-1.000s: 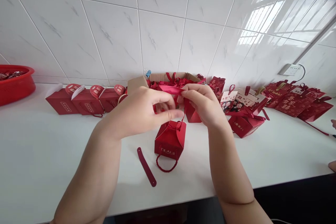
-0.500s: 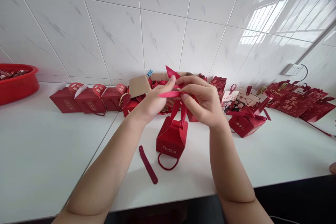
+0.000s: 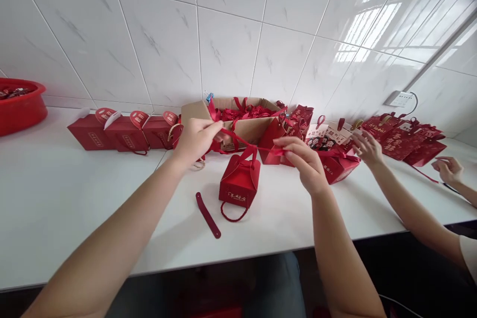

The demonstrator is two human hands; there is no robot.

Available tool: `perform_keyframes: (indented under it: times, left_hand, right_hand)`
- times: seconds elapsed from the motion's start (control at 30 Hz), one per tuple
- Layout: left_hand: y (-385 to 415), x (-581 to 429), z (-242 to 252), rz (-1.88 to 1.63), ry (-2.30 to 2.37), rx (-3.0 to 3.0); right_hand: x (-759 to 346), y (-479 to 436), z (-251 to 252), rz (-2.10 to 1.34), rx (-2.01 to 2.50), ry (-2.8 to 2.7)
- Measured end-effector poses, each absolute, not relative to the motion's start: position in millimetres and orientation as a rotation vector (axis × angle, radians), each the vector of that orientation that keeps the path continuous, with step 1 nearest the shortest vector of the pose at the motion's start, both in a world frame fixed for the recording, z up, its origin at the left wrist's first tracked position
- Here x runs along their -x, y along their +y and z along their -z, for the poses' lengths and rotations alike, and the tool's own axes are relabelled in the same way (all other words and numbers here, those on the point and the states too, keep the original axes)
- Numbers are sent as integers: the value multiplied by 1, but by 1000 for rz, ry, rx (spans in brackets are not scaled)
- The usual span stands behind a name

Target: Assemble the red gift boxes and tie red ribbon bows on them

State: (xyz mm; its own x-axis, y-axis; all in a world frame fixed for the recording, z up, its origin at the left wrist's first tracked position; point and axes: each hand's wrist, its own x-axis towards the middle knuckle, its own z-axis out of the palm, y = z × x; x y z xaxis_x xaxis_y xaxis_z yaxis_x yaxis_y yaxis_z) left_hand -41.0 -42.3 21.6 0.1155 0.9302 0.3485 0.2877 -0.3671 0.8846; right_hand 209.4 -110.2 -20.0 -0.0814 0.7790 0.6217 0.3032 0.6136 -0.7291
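The small red cardboard box [image 3: 239,185] stands closed at centre frame on the white surface [image 3: 279,223], glossy red satin ribbon [image 3: 237,137] already rising from its top. The left hand [image 3: 197,140] and right hand [image 3: 301,161], apart, both pinch the ribbon, stretched between them; 0 finished bows show on this box.

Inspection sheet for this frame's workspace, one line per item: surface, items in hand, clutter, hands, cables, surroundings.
Surface: white table, with red boxes along the wall side.
Items in hand: red ribbon stretched between both hands, above a small red box with a rope handle.
Clutter: dark red strip beside the box; open carton behind; red basin at far left.
Hands: left hand and right hand each pinch the ribbon.
Cables: dark cord by the wall; pale cord below the table edge.
Surroundings: tiled wall; co-worker hands at right.
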Motion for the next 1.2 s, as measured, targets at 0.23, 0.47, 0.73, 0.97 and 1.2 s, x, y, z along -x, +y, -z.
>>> perform_keyframes:
  times: [0.23, 0.47, 0.73, 0.97, 1.2]
  left_hand:
    - [-29, 106, 42, -638, 1922, -1923]
    - [-34, 98, 54, -383, 1942, -1996]
    - [-62, 78, 42, -387, 1918, -2229]
    - [-49, 39, 42, -823, 1195, -2028]
    - [-47, 35, 66, -831, 1030, -1917]
  right_hand:
    - [-255, -143, 106, -736, 1294, -1248]
    - [-244, -135, 112, -1084, 1284, -788]
    - [-245, -140, 63, -342, 2018, -1318]
    - [-189, -106, 43, -333, 1333, -1964]
    - [-185, -71, 49, -539, 1213, -2092]
